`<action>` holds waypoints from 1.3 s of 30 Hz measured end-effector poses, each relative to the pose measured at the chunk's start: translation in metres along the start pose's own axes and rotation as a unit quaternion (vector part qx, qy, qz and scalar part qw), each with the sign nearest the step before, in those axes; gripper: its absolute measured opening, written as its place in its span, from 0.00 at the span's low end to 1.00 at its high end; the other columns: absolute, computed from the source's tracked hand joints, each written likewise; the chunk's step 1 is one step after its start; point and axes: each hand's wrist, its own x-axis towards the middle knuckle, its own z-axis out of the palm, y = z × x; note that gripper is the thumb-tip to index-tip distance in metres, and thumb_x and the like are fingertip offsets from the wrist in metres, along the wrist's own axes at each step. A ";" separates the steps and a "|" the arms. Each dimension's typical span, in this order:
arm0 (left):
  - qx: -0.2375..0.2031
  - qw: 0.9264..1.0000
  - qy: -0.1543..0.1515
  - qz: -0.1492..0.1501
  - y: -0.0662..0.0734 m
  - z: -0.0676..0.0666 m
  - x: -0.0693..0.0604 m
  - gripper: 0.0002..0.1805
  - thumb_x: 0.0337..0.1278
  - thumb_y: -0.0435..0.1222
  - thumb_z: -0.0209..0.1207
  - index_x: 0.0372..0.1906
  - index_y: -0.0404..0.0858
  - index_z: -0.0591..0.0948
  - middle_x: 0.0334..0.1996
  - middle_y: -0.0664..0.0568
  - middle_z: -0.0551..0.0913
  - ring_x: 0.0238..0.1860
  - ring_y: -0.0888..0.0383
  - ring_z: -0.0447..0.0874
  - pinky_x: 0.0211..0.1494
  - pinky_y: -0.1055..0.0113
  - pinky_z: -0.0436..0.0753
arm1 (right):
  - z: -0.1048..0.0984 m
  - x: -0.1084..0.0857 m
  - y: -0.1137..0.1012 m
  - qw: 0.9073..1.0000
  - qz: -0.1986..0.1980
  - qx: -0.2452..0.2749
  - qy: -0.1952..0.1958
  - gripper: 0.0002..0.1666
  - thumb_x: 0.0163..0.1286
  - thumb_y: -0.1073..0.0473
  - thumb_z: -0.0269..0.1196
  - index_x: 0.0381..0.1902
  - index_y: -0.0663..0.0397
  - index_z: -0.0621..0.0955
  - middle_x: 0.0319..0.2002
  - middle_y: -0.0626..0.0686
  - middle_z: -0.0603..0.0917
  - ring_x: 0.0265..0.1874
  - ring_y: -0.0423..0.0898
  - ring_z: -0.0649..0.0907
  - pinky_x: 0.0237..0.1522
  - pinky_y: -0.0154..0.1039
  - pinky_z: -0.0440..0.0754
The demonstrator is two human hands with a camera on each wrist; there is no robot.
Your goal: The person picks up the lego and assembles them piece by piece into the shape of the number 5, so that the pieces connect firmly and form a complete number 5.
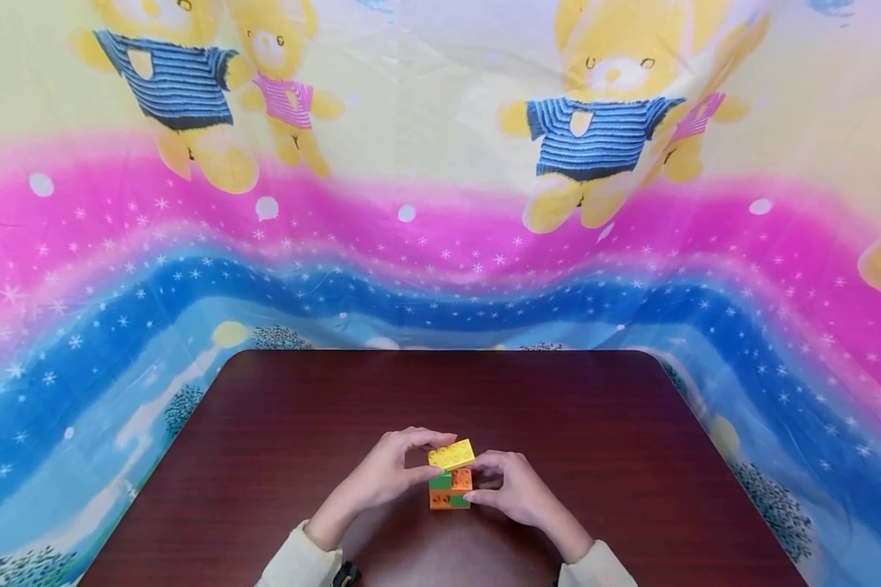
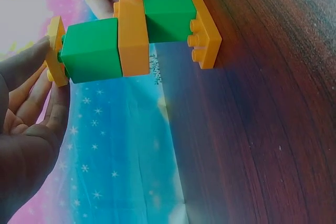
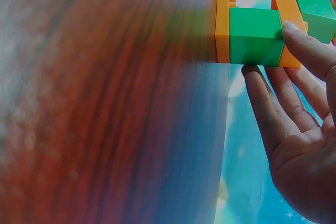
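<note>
A small toy-brick stack stands in front of me: an orange bottom plate [image 2: 208, 35], a lower green brick [image 2: 169, 17], an orange middle plate [image 2: 134, 40] and an upper green brick [image 2: 92, 51], set off to one side. My left hand [image 1: 383, 470] pinches a yellow plate [image 1: 451, 455] between thumb and fingers, over the upper green brick. That plate sits askew, and green studs show in a narrow gap beneath it in the left wrist view. My right hand [image 1: 520, 491] grips the stack around the orange middle plate, its thumb on the plate and fingers on the opposite side.
The stack stands on a dark brown wooden table [image 1: 323, 399] with rounded far corners. Behind it hangs a cloth [image 1: 426, 220] printed with bears and snowflakes, which also runs down both sides of the table.
</note>
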 end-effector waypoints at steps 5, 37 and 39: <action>-0.004 1.000 0.001 0.003 -0.003 0.000 0.000 0.24 0.64 0.37 0.69 0.65 0.48 0.83 0.59 0.60 0.85 0.57 0.56 0.83 0.66 0.51 0.80 | -0.001 0.000 0.000 1.000 0.006 -0.002 -0.002 0.19 0.60 0.54 0.79 0.48 0.49 0.89 0.43 0.47 0.89 0.42 0.47 0.89 0.46 0.38 0.88; -0.066 0.998 -0.010 0.005 -0.012 0.001 -0.003 0.23 0.67 0.36 0.67 0.65 0.48 0.82 0.62 0.49 0.85 0.59 0.59 0.83 0.67 0.43 0.79 | 0.000 0.000 0.000 1.000 0.005 -0.007 -0.003 0.18 0.60 0.53 0.79 0.47 0.50 0.88 0.43 0.46 0.89 0.42 0.46 0.89 0.45 0.35 0.88; -0.068 0.998 -0.011 0.007 -0.012 0.001 -0.003 0.23 0.67 0.37 0.67 0.66 0.45 0.82 0.62 0.49 0.85 0.59 0.59 0.83 0.67 0.44 0.79 | 0.000 0.000 -0.001 1.000 0.003 -0.008 0.001 0.18 0.60 0.53 0.79 0.46 0.50 0.88 0.43 0.46 0.89 0.42 0.47 0.89 0.45 0.35 0.88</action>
